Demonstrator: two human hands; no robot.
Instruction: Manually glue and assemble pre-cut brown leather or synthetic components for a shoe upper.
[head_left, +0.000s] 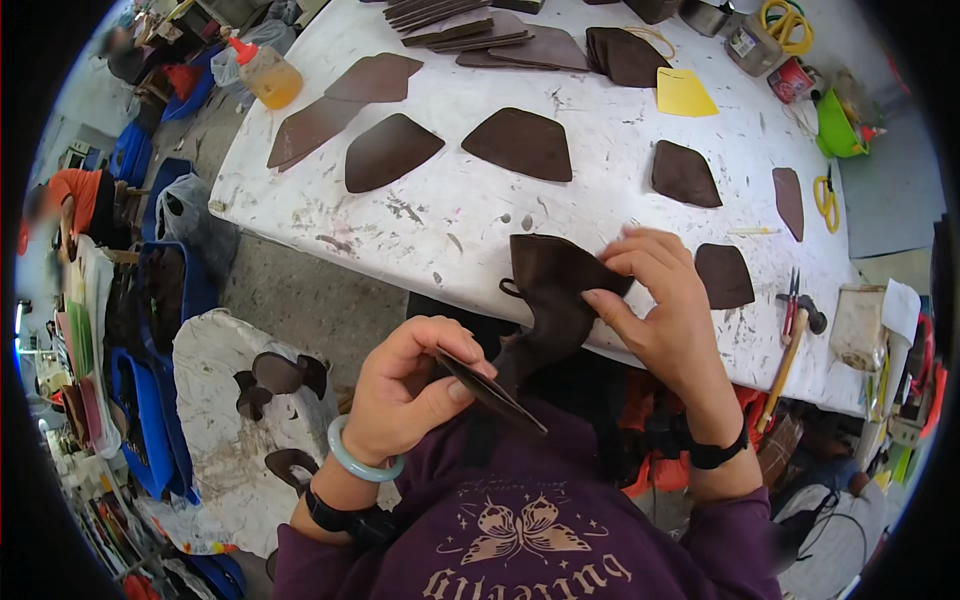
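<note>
A dark brown leather piece (pixel 558 300) hangs between my hands at the table's near edge, curved and narrow in the middle, with a small loop on its left side. My right hand (pixel 660 300) pinches its flared upper end between thumb and fingers. Lower and nearer my body, my left hand (pixel 415 385) is closed on a flat, folded-looking end of brown leather. Whether that end is joined to the flared part or is a separate piece, I cannot tell. Flat cut leather panels (pixel 518 145) lie on the white table (pixel 440 235) beyond my hands.
Stacked brown panels (pixel 530 48) and a yellow card (pixel 686 92) lie at the back. A red-tipped glue bottle (pixel 268 78) stands far left. A hammer (pixel 790 360) and yellow scissors (pixel 826 203) lie right. Shaped leather pieces (pixel 278 373) rest on a side table (pixel 215 400).
</note>
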